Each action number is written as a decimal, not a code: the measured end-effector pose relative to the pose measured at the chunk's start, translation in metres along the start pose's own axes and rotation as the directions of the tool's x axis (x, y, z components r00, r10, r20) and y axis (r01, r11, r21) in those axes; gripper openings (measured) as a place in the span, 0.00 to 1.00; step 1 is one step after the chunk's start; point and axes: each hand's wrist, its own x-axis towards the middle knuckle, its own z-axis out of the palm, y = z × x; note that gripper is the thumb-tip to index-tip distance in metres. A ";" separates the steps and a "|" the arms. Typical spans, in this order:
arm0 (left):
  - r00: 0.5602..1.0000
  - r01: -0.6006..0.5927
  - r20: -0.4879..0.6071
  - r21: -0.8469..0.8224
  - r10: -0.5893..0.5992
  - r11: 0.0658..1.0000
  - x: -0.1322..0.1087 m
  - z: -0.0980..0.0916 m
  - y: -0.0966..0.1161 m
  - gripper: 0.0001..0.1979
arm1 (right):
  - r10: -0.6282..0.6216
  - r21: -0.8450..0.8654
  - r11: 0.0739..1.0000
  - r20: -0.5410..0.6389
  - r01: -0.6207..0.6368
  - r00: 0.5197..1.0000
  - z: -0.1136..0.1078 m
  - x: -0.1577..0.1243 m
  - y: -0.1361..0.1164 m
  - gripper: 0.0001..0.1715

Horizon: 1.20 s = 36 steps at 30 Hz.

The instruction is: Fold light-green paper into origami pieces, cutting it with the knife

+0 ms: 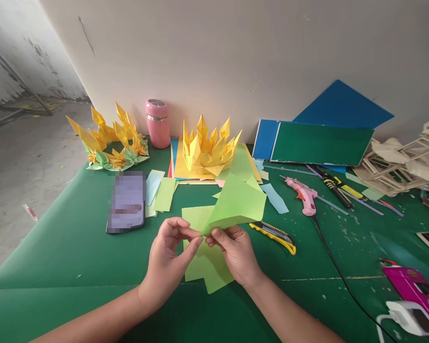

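Both my hands pinch one pointed end of a light green sheet of paper (239, 200), which curls up and away above the table. My left hand (171, 259) grips the tip between thumb and fingers. Close beside it, my right hand (238, 252) holds the lower edge, thumb on top. Under the hands lie several loose green paper pieces (214, 274). A yellow utility knife (275, 236) lies just right of my right hand. Behind the sheet, a folded yellow paper crown (209, 155) stands on a stack of coloured paper (178, 169).
On the left are a second crown with green leaves (110, 147), a pink flask (158, 125) and a phone (127, 202). To the right lie a pink glue gun (303, 195) with a trailing cord, green and blue boards (321, 145), a wooden model (396, 162) and a white charger (411, 317).
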 end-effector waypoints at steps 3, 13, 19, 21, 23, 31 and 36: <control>1.000 0.020 -0.011 0.014 -0.020 1.000 0.000 0.000 0.001 0.13 | -0.001 -0.001 1.000 -0.017 0.001 1.000 0.000 0.000 -0.001 0.13; 0.997 -0.016 0.076 0.076 0.011 0.997 0.004 -0.003 0.001 0.07 | 0.017 -0.065 0.998 -0.019 -0.019 1.000 -0.001 0.000 -0.001 0.14; 0.998 0.024 0.058 0.011 -0.025 1.000 0.004 -0.003 -0.001 0.09 | 0.019 -0.061 0.998 -0.022 -0.020 1.000 -0.001 0.000 -0.001 0.13; 0.996 0.056 0.063 0.001 -0.056 0.998 0.005 -0.003 0.001 0.11 | 0.012 -0.064 0.998 -0.031 -0.014 0.999 0.000 0.000 -0.002 0.14; 0.992 0.089 0.089 0.007 -0.089 0.996 0.006 -0.003 0.003 0.13 | 0.004 -0.074 0.997 -0.042 -0.007 0.999 0.000 0.001 -0.002 0.14; 0.995 0.079 0.071 -0.103 -0.072 0.992 0.011 -0.004 0.004 0.17 | 0.063 -0.280 0.959 0.099 -0.033 0.993 0.002 -0.004 -0.005 0.12; 1.000 0.018 -0.019 -0.134 -0.021 0.991 0.015 -0.004 0.003 0.16 | 0.121 -0.295 0.953 0.153 -0.072 0.981 0.002 -0.007 -0.003 0.12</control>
